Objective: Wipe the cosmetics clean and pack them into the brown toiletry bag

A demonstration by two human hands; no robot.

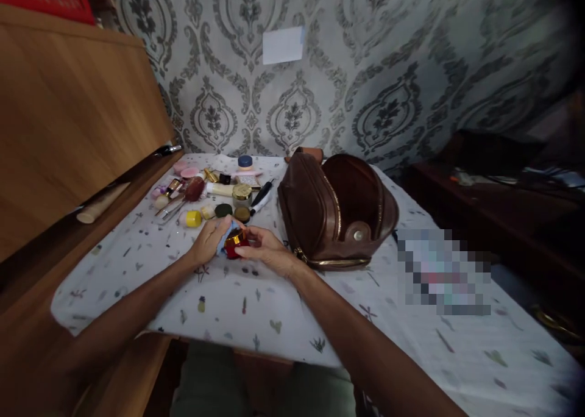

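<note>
Between my hands is a small red jar (234,250) with a gold band, held just above the cloth. My right hand (265,246) is closed round its right side, thumb on the front. On the other side my left hand (211,240) presses a light blue cloth (223,240) against the jar. Just beyond lie a yellow-capped bottle (192,218), a dark round lid (223,210) and a gold-lidded jar (242,194). A brown leather bag (315,216) stands unzipped to the right of my hands.
Several cosmetics, including a dark red oval item (194,189) and a blue-lidded jar (245,162), crowd the back left of the patterned tablecloth (256,319). A wooden cabinet (82,112) borders the left. A blurred-out flat item (443,274) lies right of the bag.
</note>
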